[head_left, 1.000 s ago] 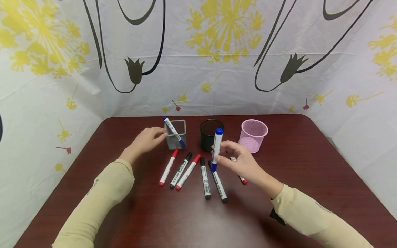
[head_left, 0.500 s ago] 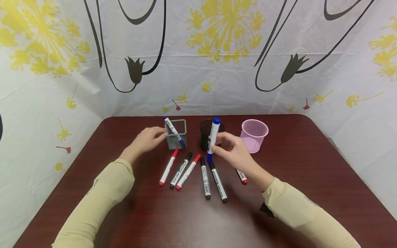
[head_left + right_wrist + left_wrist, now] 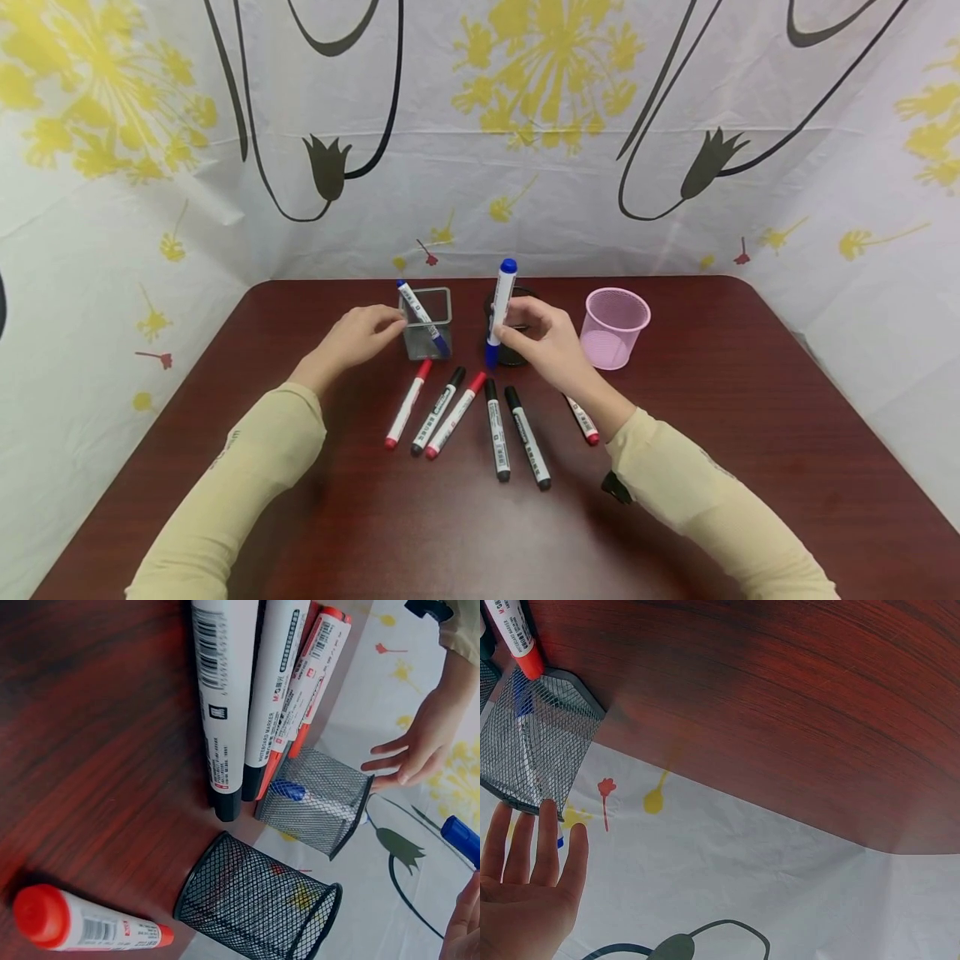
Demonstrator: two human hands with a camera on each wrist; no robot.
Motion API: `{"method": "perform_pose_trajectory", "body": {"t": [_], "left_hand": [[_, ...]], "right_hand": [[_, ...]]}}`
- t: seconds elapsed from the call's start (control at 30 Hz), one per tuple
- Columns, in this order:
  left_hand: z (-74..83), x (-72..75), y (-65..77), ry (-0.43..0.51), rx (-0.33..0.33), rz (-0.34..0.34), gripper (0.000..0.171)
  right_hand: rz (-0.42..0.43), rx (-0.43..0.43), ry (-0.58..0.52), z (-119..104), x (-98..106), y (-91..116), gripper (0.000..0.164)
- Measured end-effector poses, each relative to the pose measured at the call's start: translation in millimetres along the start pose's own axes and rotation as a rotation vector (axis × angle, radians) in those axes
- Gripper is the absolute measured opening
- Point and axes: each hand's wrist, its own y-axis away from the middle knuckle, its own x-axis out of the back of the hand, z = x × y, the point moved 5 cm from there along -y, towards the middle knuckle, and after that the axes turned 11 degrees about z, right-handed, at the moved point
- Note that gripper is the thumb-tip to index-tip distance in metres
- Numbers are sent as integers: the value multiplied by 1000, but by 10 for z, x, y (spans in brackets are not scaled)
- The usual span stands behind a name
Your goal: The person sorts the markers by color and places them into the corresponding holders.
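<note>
My left hand [image 3: 365, 329] is at the left side of the grey square mesh pen holder [image 3: 414, 343]. In the left wrist view its straight fingers [image 3: 546, 847] reach the holder's rim. A blue whiteboard marker [image 3: 426, 317] leans inside that holder, one end above the rim. My right hand [image 3: 551, 337] pinches another blue whiteboard marker [image 3: 502, 292] between thumb and fingers, nearly upright. This marker overlaps the left part of the black round mesh pen holder [image 3: 516, 358] in the head view. Only the blue end [image 3: 459, 838] of the held marker shows in the right wrist view.
On the dark red table [image 3: 465, 542] lie red markers [image 3: 405, 412] and black markers [image 3: 497, 433] in a loose row. Another red marker [image 3: 583, 421] lies partly under my right forearm. A pink round mesh pen holder [image 3: 607, 346] stands to the right. A patterned sheet [image 3: 570, 217] hangs behind.
My right hand has moved left and away from me with the blue marker, from over the black markers to the black pen holder. The left hand has stayed in place.
</note>
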Motion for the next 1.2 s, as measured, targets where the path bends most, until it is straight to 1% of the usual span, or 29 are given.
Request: {"method": "perform_pose_trajectory", "body": {"t": [0.23,0.43,0.7,0.83,1.07,1.1,1.2], "left_hand": [[-9,1,-1,11,25,-11,35],[-6,4,8,8,17,-14,35],[-8,12,-4,8,2,-5,35],[-3,19,-11,6,-7,3,33],[2,20,-11,5,-5,-3,32],[2,20,-9,4,-6,-3,32],[0,22,-8,2,-4,-5,33]], "right_hand": [[31,-7,-12,56,-55,-111,22],[43,13,-8,74,-132,-188,23],[50,43,2,64,-285,-288,25],[55,46,15,44,-343,-334,25],[49,52,32,26,-412,-398,25],[51,53,36,32,-419,-410,25],[57,58,34,157,-438,-485,26]]}}
